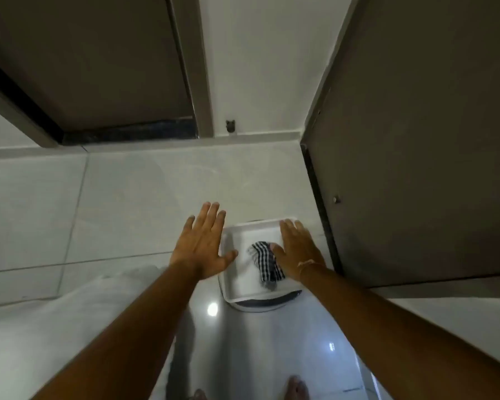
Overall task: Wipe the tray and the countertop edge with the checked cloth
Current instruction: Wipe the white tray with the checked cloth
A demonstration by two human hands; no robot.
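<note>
A white rectangular tray (237, 287) sits low on the glossy floor, resting on a round white and dark object. A dark and white checked cloth (264, 262) lies crumpled inside the tray, toward its right side. My left hand (201, 248) hovers flat over the tray's left rim with fingers spread and holds nothing. My right hand (298, 251) is stretched flat over the tray's right part, its thumb touching the cloth's upper edge, fingers extended and not closed on anything. No countertop edge is recognisable in the head view.
A brown door (416, 168) stands close on the right of the tray. Another brown door with a dark threshold (113, 82) is at the far left. White tiled floor (127, 197) spreads around, and my bare feet (298, 388) show at the bottom.
</note>
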